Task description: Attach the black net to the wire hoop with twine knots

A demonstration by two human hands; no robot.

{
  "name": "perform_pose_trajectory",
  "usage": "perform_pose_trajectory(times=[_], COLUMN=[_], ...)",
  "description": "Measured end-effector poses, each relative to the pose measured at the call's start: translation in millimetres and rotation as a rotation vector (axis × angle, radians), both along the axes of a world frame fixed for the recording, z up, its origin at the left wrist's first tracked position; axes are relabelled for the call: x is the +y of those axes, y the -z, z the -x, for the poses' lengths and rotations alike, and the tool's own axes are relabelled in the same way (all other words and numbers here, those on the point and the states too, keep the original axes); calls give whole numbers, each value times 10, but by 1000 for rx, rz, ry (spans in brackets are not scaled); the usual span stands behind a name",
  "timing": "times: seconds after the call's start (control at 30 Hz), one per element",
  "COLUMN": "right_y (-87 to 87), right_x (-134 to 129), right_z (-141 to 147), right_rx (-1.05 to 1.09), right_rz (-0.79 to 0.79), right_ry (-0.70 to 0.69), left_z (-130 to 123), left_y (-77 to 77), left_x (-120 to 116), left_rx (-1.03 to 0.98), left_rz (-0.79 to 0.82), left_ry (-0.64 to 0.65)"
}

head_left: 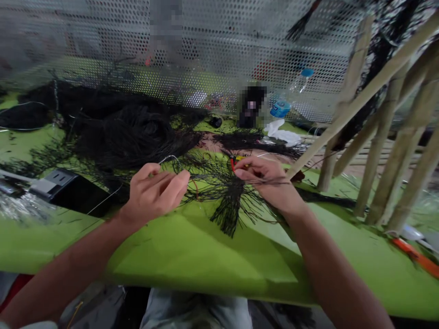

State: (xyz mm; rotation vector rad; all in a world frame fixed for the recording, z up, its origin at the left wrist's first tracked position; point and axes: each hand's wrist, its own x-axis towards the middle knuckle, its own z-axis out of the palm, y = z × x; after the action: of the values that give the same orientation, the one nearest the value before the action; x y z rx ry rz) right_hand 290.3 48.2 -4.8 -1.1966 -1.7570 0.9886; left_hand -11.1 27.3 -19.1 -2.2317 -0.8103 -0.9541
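Observation:
My left hand (157,189) is closed in a pinch at the left end of some thin black strands. A thin silvery wire (169,158) loops up beside its fingers. My right hand (269,180) pinches at the top of a fanned black fibre bundle (228,208), whose loose ends spread over the green table (206,256). Stretched between both hands are several black strands (209,180). Close to my right fingertips is a small red-and-yellow item (233,162), partly covered, its kind unclear. What exactly lies inside each pinch is too fine to make out fully.
A large heap of black fibre (133,132) lies behind my left hand. Left of it sits a black box-like device (75,189) with a white plug. Bamboo poles (380,169) stand at right. A perforated metal panel (206,41) and a plastic bottle (281,106) are at the back.

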Motion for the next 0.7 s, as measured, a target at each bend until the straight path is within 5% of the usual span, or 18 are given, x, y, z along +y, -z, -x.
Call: perform_pose_trajectory(times=[0.2, 0.3, 0.47, 0.7], right_y=[20, 24, 66, -64], right_x=[24, -18, -17, -143], right_z=[51, 106, 144, 104], right_rx=[-415, -359, -258, -415], right_rz=[-241, -255, -326, -474], right_ry=[-255, -373, -205, -209], left_z=[4, 22, 1, -56], left_y=[16, 45, 80, 90], left_x=[-13, -41, -43, -48], left_rx=[20, 52, 63, 36], left_rz=[-95, -39, 11, 113], left_ry=[101, 132, 144, 165])
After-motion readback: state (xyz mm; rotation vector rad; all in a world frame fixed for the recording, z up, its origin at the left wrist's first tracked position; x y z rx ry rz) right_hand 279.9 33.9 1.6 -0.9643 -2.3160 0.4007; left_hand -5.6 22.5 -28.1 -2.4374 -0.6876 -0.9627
